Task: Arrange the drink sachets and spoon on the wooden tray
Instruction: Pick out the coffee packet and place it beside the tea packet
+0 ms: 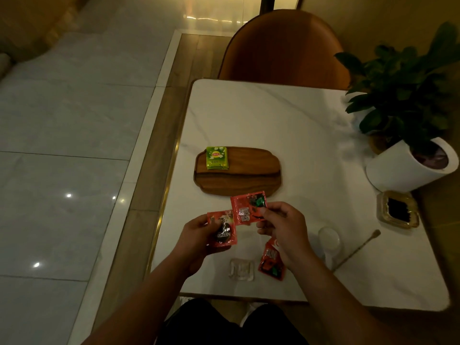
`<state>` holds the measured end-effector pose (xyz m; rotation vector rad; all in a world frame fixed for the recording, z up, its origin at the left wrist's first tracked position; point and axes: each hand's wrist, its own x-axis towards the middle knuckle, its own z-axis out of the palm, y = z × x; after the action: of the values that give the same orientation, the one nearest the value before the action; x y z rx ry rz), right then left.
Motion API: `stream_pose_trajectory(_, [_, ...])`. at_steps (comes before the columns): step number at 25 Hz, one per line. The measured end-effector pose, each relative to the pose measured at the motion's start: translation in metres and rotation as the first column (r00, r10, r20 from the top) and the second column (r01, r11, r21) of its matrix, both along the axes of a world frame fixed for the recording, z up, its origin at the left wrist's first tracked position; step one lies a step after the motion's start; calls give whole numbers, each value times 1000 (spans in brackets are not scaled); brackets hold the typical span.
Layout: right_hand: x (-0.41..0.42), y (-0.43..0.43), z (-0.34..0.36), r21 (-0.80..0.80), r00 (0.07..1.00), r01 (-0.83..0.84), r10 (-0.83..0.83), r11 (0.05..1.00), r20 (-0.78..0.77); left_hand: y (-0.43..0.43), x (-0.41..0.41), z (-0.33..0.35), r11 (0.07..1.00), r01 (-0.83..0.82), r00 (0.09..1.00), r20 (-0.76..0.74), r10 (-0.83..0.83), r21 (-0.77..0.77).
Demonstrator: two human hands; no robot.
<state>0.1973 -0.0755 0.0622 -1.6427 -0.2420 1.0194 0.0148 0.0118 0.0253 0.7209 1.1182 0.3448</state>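
Both of your hands are busy above the near part of the surface (273,115): your left hand (199,235) is closed around a red coffee sachet (222,230) with its dark printed face up, and your right hand (281,225) pinches a second red sachet (247,207) by its right edge, holding it just in front of the wooden tray (239,180). The two sachets sit close together, corners nearly meeting, neither resting on anything.

On progress, you look to be early on. Only the green tea sachets (217,158) lie on the tray, stacked at its far left corner. A third red sachet (271,260) lies on the surface beneath your right wrist. The long-handled stirring spoon (358,250) lies well to the right, near a white ceramic spoon (328,242). Which spoon the task means I cannot tell.

For room, most of the tray is bare wood to the right of the green stack and along its near half, so you have plenty of landing space. The tray's left end sits near the surface's left edge, so keep placements inward. A small clear dish (241,270) lies near the front edge, and the potted plant (410,160) and ashtray (397,210) crowd the right side beyond the spoons.
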Motion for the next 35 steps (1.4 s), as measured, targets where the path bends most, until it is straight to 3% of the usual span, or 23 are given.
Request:
stream_pose_trajectory(3, [0,-1,-1,-15,999,-14,13,1000,-29,0,0,-2,994,1,993,-121,12,110])
stream_pose_trajectory(5, [-1,-2,-3,-27,999,-15,14,1000,-46,0,0,-3,994,-73,986,-141,85,86])
stream_pose_trajectory(9, [-11,-6,-13,-89,998,-9,3,996,-66,-5,9,6,968,-241,970,18,243,-66])
stream_pose_trajectory(14, [-13,-5,-20,-104,989,108,-118,989,-95,-12,18,14,974,-153,983,79,168,-166])
stream_pose_trajectory(16, [-9,-5,-18,-76,984,178,-179,981,-13,-14,18,16,976,-149,986,48,158,-160])
stream_pose_trajectory(18, [-5,-7,-14,-6,954,208,-201,978,222,-13,19,15,978,-175,984,-2,176,-111])
stream_pose_trajectory(20, [-5,-9,-12,67,851,63,-89,996,517,-13,20,14,980,-187,982,-31,186,-65])
stream_pose_trajectory(22, [-11,-11,-15,30,670,-188,106,982,735,-13,23,14,985,-167,986,-16,166,-34])
stream_pose_trajectory(25, [-21,-16,-25,-141,372,-402,302,905,878,-13,23,16,990,-128,986,104,134,-59])
stream_pose_trajectory(27, [-20,-18,-28,-162,313,-418,310,894,898,-10,23,18,985,-131,977,156,148,-116])
stream_pose_trajectory(30, [-18,-21,-28,-151,362,-417,316,896,877,-9,24,16,988,-141,979,141,150,-68])
stream_pose_trajectory(31, [-18,-21,-27,-126,432,-426,323,896,842,-9,25,15,989,-145,982,115,147,-23])
stream_pose_trajectory(34, [-18,-18,-15,-20,834,-289,263,957,485,-10,26,14,986,-151,988,52,148,65])
stream_pose_trajectory(35, [-16,-15,-12,-41,907,-225,224,974,357,-10,26,15,987,-145,989,46,142,75])
